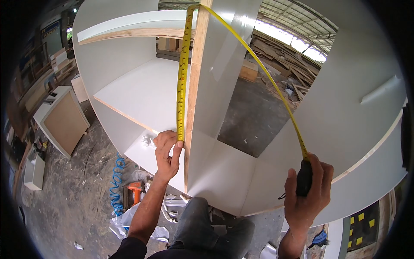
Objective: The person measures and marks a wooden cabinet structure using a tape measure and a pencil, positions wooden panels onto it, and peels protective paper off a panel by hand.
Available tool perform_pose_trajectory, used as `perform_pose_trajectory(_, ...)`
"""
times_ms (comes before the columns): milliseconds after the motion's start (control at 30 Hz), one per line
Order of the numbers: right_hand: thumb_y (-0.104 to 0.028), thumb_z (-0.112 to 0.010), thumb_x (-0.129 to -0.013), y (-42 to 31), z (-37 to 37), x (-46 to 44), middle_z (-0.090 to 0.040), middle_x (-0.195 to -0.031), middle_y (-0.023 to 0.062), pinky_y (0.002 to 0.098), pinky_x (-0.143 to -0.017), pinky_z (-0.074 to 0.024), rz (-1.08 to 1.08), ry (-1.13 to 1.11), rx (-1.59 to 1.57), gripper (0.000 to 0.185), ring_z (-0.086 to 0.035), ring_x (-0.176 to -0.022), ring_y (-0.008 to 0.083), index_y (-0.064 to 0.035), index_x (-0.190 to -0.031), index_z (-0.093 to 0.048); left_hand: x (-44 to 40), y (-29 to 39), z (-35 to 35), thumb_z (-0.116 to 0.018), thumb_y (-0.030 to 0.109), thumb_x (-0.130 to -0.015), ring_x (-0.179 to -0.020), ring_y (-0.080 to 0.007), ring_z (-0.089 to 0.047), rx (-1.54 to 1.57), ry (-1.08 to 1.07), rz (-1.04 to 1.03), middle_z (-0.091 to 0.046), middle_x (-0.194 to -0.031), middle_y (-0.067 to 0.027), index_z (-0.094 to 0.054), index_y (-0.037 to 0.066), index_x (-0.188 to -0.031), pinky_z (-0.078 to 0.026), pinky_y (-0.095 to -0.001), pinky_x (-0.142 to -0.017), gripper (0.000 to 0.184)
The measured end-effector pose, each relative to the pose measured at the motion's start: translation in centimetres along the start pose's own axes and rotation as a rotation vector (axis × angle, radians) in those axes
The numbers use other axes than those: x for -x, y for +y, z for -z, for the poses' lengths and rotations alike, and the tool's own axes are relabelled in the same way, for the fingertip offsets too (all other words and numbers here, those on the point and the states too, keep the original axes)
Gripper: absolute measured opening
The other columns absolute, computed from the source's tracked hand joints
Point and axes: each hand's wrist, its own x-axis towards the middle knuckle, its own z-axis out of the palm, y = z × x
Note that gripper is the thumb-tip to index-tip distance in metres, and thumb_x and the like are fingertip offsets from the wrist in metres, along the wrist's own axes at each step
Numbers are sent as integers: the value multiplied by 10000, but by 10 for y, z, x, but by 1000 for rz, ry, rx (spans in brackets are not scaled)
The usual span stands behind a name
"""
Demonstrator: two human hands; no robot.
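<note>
My left hand pinches the lower end of a yellow tape measure blade beside the wooden front edge of an upright white panel. From there the blade runs up along the panel, folds over near its top and slopes down to the right. In my right hand is the black tape case, with the fingers wrapped round it. To the left of the panel, a white shelf meets the cabinet side, close above my left hand.
A small cabinet stands at the left. On the floor lie a blue coiled hose, an orange tool and white scraps. Wood boards are piled behind the opening. A curved white panel extends at the right.
</note>
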Motion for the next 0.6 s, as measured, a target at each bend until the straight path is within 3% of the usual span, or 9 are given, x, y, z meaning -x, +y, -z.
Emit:
perform_pose_trajectory(267, -188, -808, -772, -2, 4, 9, -561, -1029, 138, 366, -644, -543, -33, -101, -93, 517, -649, -829, 282, -53, -1243, -644, 6, -3, -5, -595, 55, -946, -1032, -326, -583, -26, 32, -21, -651, -1027, -148, -654, 12, -980, -394, -427, -939, 81)
perform_pose_trajectory(400, -268, -795, -790, -7, -2, 44, -541, -1015, 129, 365, -638, -522, -46, -242, -197, 527, -601, -857, 262, -84, -1261, -645, 29, -23, -11, -536, 83, -1005, -1077, -293, -572, 266, 53, 208, -625, -1159, -172, -611, 1, -1055, -414, -411, -977, 123)
perform_pose_trajectory(500, -283, -784, -810, -7, -7, 90, -536, -1037, 133, 376, -668, -530, -65, -310, -197, 502, -591, -898, 265, -90, -1256, -654, 23, 4, 0, -498, 167, -1033, -1161, -362, -565, 225, -1, 53, -608, -1190, -217, -554, -6, -904, -444, -470, -989, 223)
perform_pose_trajectory(600, -293, -758, -842, -4, -12, 145, -528, -1070, 144, 394, -708, -539, -74, -441, -287, 528, -592, -929, 281, -85, -1304, -611, 46, 34, 18, -588, 50, -909, -1079, -418, -567, -20, -190, -246, -615, -1144, -232, -580, -18, -908, -435, -522, -932, 68)
